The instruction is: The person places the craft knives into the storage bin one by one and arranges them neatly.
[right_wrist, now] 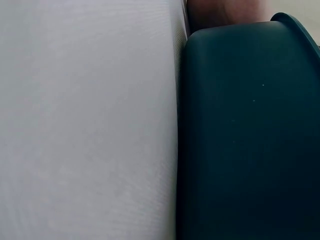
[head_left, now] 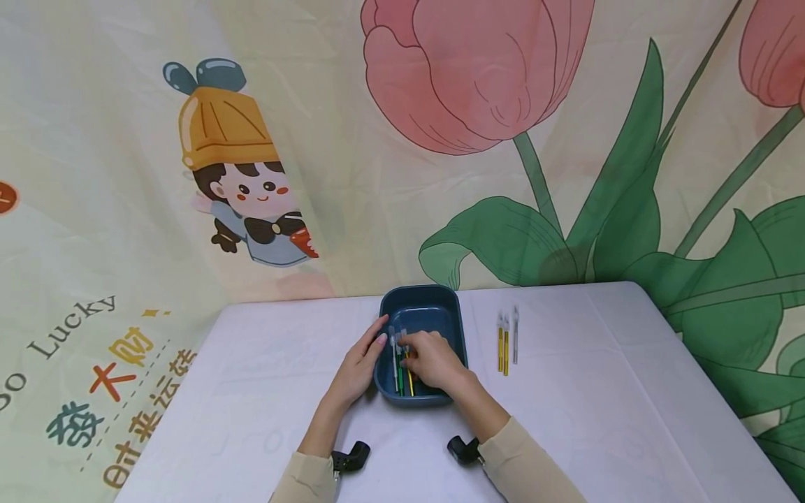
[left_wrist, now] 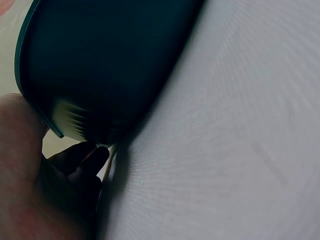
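A dark blue rectangular box (head_left: 454, 314) stands at the middle of the table. At its left wall, my left hand (head_left: 356, 370) grips the rim, the thumb near the top edge and the other fingers along the outside. My right hand (head_left: 434, 358) reaches over the right rim with bent fingers and pinches a slim yellow pen-like stick (head_left: 411, 384). Beside that lie a green pen-like stick (head_left: 400, 381) and a pale one (head_left: 395, 363) with a clear cap. The right fingertips partly hide these sticks. Both wrist views show mainly the box's outer wall (left_wrist: 110, 60) (right_wrist: 250, 125).
Two yellow capped sticks (head_left: 503, 346) and a silver one (head_left: 516, 339) lie side by side on the white tablecloth (head_left: 597, 391), right of the box. A printed cloth (head_left: 327, 175) with tulips and a cartoon figure hangs behind the table.
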Motion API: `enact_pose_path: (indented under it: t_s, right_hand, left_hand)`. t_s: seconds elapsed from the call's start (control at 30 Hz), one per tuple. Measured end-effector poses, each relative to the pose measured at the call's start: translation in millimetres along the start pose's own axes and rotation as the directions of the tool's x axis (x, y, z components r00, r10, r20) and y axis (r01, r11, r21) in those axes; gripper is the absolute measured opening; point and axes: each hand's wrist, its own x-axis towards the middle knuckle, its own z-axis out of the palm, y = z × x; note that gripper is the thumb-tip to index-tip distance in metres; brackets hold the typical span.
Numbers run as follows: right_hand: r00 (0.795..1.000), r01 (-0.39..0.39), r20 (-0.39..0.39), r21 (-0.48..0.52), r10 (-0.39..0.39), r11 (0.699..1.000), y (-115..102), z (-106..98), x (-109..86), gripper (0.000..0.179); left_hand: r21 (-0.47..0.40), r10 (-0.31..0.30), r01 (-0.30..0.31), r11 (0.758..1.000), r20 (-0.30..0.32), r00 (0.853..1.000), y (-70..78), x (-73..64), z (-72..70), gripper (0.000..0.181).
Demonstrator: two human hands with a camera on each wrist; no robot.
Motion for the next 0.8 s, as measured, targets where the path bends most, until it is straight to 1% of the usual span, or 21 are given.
enact_pose_path:
  t_s: [0.17,0.8]
  right_hand:
    - [1.0,-0.015,0.015,-0.017,0.015,1.0,-0.3,0.3,0.0,0.036]
    - [0.999,-0.013,0.036,-0.066,0.016,0.998,0.7,1.7,1.0,0.038]
  left_hand:
    - [-0.006,-0.002,0.002,1.0,-0.001,1.0,0.3,-0.1,0.4,0.05]
    - [-0.007,-0.01,0.01,1.0,0.015,1.0,1.8,-1.0,-0.8,0.051]
